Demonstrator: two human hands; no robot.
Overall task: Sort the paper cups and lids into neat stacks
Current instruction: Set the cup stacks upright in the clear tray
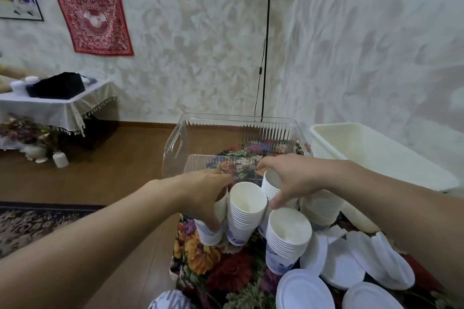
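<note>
Paper stacks are gripped, one by the left hand (206,189), one by the right hand (292,178); the middle stack (244,211) could be toppled if jostled.

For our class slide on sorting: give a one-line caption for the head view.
Left hand and right hand each grip a paper cup stack; lids lie nearby.

Paper cups (247,204) are looking matt white; bin (226,133) is showing clear ribbed glossy plastic; tablecloth (213,266) is looking soft woven cloth w/ flowers.
</note>
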